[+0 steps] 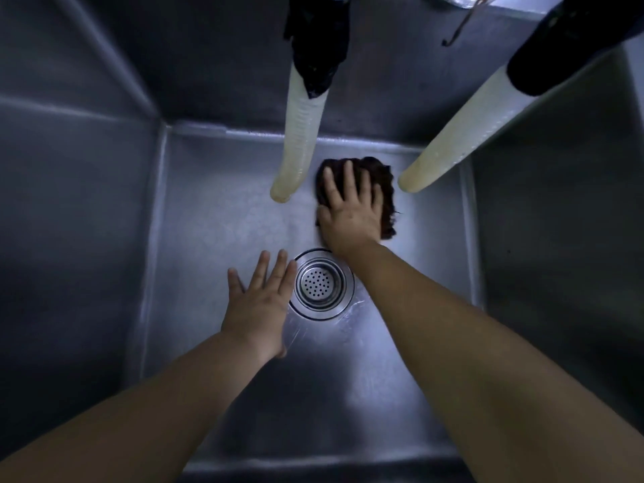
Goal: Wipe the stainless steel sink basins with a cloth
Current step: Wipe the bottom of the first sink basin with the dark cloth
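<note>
- While the right hand (352, 207) presses flat on the cloth (385, 190), unwiped basin (216, 217) floor lies leftward
- Left hand (259, 301) hovers, fingers spread, beside the drain (319, 284)

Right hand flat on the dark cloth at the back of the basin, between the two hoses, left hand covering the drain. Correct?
Not quite. In the head view the left hand lies open beside the drain, on its left, and the strainer is fully visible. The rest holds: the right hand presses flat on the dark cloth between the two hoses, at the basin's back.
</note>
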`<state>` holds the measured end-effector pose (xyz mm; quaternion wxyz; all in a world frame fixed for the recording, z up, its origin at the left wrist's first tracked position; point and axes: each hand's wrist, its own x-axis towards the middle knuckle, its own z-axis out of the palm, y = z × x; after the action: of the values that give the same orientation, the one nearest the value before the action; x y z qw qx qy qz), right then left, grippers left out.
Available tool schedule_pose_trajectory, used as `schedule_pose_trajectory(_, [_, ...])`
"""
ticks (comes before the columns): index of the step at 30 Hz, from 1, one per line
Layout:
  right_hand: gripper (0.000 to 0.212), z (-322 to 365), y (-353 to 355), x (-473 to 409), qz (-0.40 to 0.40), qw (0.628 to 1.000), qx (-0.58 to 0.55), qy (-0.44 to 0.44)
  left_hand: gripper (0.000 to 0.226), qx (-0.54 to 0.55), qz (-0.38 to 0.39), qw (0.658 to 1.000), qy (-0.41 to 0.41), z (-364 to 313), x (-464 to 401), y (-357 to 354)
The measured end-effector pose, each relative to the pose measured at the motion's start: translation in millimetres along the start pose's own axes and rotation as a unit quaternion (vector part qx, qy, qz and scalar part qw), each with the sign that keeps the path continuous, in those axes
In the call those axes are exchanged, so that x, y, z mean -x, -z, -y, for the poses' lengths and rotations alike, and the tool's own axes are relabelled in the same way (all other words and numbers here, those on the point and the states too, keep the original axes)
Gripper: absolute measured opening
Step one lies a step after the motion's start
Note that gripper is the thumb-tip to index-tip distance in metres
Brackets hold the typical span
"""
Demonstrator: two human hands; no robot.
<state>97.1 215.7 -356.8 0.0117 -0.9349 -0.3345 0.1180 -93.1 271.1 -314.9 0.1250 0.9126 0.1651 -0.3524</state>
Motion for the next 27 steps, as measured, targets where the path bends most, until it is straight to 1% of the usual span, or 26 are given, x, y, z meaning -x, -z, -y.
schedule_pose_trajectory(3, [0.059, 46.7, 2.3, -15.2, 0.003, 0.992, -0.009, 0.127, 0.138, -0.006, -0.004, 1.0, 0.001, 0.5, -1.1, -0.2])
schedule_pose_trajectory(6, [0.056, 69.6, 9.8, -36.4, 0.007, 0.966, 0.011, 0.258, 0.138, -0.014, -0.02, 1.0, -0.001, 2.8, -3.1, -5.2])
schedule_pose_trajectory(9, [0.057, 52.7, 21.7, -65.6, 0.009, 0.95, 0.047, 0.31, 0.138, -0.018, -0.023, 1.0, -0.007, 5.4, -3.2, -7.4])
schedule_pose_trajectory(12, [0.053, 5.2, 34.9, -75.2, -0.012, 0.949, 0.056, 0.31, 0.137, -0.017, -0.019, 1.0, -0.006, 5.6, -2.6, -5.2])
schedule_pose_trajectory(14, [0.048, -37.2, 38.5, -65.9, -0.036, 0.963, 0.02, 0.267, 0.137, -0.014, -0.017, 1.0, -0.005, 5.0, -2.1, -4.8])
schedule_pose_trajectory(16, [0.048, -79.9, 35.6, -51.9, -0.049, 0.984, -0.038, 0.165, 0.137, -0.01, -0.019, 1.0, -0.003, 4.4, -2.3, -5.2])
schedule_pose_trajectory(17, [0.049, -94.3, 34.4, -45.3, -0.065, 0.991, -0.042, 0.109, 0.137, -0.008, -0.019, 1.0, -0.002, 4.4, -2.3, -5.4])
schedule_pose_trajectory(19, [0.051, -104.9, 30.2, -36.3, -0.11, 0.992, -0.049, 0.03, 0.137, -0.002, -0.019, 1.0, 0.0, 4.4, -2.6, -5.6])
schedule_pose_trajectory(22, [0.054, -82.8, 27.0, -29.7, -0.176, 0.971, -0.156, -0.047, 0.137, 0.001, -0.019, 1.0, -0.002, 4.4, -2.2, -5.4])
schedule_pose_trajectory(23, [0.056, -73.0, 26.1, -31.3, -0.188, 0.959, -0.192, -0.092, 0.137, 0.001, -0.019, 1.0, -0.002, 4.4, -2.2, -5.4])
schedule_pose_trajectory(25, [0.065, -44.8, 31.4, -32.2, -0.205, 0.923, -0.267, -0.188, 0.137, 0.003, -0.021, 1.0, -0.003, 5.0, -3.3, -5.5])
schedule_pose_trajectory(26, [0.065, -30.4, 38.3, -38.1, -0.208, 0.9, -0.309, -0.225, 0.137, 0.003, -0.02, 1.0, -0.004, 5.1, -4.0, -5.6])
schedule_pose_trajectory(27, [0.062, -20.0, 38.0, -51.9, -0.207, 0.886, -0.324, -0.258, 0.137, 0.002, -0.019, 1.0, -0.004, 5.2, -4.2, -5.4])
